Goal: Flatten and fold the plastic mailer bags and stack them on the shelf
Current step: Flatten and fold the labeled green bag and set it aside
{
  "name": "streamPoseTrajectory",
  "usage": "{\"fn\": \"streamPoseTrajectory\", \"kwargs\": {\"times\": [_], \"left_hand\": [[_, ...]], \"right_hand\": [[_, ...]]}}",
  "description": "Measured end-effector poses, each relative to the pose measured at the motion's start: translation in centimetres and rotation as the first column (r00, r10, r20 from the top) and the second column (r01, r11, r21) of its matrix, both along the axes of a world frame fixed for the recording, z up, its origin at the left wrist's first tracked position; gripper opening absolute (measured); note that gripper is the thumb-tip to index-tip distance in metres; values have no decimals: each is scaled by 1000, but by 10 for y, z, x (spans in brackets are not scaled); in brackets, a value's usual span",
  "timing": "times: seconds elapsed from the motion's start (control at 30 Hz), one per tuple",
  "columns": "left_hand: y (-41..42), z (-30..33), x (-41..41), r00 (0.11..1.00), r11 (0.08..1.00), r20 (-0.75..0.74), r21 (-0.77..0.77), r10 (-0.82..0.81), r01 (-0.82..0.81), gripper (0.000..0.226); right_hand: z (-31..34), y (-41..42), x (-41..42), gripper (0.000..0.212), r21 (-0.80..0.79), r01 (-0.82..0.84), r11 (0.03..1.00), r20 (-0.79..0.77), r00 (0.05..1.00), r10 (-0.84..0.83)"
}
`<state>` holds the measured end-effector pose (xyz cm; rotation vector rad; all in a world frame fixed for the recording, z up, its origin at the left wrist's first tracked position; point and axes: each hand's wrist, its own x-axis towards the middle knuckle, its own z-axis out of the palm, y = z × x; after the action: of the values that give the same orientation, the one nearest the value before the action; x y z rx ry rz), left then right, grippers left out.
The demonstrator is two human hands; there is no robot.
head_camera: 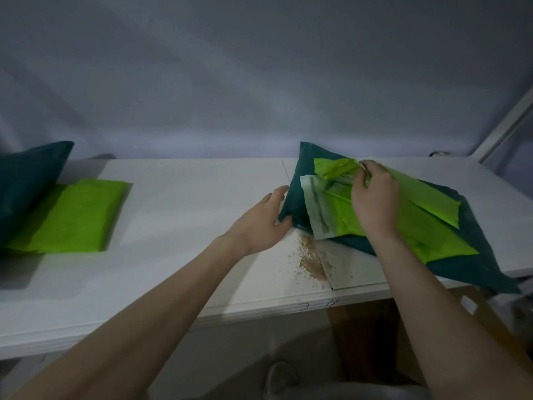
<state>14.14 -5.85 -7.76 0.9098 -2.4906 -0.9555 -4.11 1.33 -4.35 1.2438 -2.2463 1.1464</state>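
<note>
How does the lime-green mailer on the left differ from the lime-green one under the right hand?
The left green mailer lies folded flat, untouched; the right green mailer is crumpled, pinched by the right hand. The left leans against a teal bag; the right lies atop one. Same colour.

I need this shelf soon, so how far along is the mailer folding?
Done: one folded lime mailer lies flat at the shelf's left, beside a dark green bag. In hand: the right hand pinches an unfolded lime mailer on the right, while the left hand touches the dark green mailer beneath it. Left: folding both and stacking them.
</note>
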Motion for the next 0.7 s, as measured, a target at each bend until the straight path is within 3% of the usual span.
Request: {"fn": "streamPoseTrajectory", "kwargs": {"times": [0.1,0.3,0.43,0.53,0.7], "left_hand": [[3,2,-4,999,998,-21,46,-44,45,51],[3,25,-31,978,962,-208,257,-34,88,49],[0,37,-67,987,996,-133,12,-86,89,46],[-2,36,-96,987,968,0,-194,-161,158,51],[-15,33,-130,993,925,102,-368,-57,91,65]], "right_hand": [[11,-8,-3,23,-15,1,1000,3,1000,-1],[51,-26,-21,21,3,28,1000,34,999,-28],[73,-41,-36,20,34,11,999,2,1000,-11],[86,-46,-40,21,121,-10,993,-48,999,15],[103,-46,-46,17,240,-61,969,-120,988,92]]}}
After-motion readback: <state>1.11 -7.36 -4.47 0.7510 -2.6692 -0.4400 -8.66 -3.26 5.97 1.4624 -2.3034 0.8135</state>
